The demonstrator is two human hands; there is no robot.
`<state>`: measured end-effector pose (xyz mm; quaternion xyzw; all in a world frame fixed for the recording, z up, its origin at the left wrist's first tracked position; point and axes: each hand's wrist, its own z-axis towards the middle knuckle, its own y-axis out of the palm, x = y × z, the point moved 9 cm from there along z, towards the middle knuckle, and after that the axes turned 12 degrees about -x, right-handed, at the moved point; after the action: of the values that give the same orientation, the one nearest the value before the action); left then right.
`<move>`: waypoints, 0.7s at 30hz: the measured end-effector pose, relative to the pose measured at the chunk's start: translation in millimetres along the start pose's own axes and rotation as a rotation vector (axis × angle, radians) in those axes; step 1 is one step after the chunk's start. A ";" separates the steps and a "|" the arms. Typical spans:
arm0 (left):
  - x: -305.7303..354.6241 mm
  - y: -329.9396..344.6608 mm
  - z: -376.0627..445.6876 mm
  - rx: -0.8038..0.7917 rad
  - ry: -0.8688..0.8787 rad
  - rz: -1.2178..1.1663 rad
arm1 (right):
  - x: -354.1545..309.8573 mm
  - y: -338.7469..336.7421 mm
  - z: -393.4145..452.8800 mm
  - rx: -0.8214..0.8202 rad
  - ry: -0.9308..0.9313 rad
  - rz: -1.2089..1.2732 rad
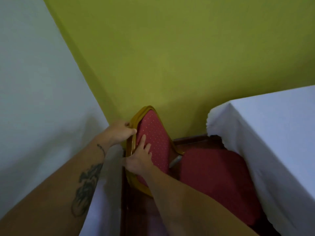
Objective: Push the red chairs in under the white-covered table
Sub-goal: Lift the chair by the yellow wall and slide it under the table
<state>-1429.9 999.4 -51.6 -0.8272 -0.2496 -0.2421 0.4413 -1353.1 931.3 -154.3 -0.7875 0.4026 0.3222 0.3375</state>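
Note:
A red chair stands between two white-covered surfaces. Its dotted red backrest (156, 138) has a gold frame, and its red seat (219, 178) reaches toward the white-covered table (279, 133) on the right, with the seat's far side hidden under the cloth. My left hand (119, 132) grips the upper left edge of the gold frame. My right hand (141, 159) lies lower on the backrest, fingers spread over the red fabric and thumb on the frame.
A yellow-green wall (170, 57) rises just behind the chair, with a dark wooden skirting (190, 140) at its foot. Another white cloth (34, 99) fills the left side, close against the chair's back and my left forearm.

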 end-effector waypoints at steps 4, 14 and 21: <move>2.4 35.7 9.2 -0.060 -0.021 -0.061 | 24.2 -5.1 -28.9 -0.027 0.034 -0.010; 6.0 98.0 -20.1 -0.208 0.018 -0.237 | 67.0 -20.4 -98.4 0.040 0.112 -0.006; 12.2 132.2 -41.8 -0.300 0.058 -0.216 | 88.2 -27.9 -140.3 0.042 0.133 -0.056</move>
<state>-1345.3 902.0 -103.9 -0.8448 -0.2853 -0.3464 0.2915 -1255.0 796.1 -136.2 -0.8108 0.4086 0.2510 0.3356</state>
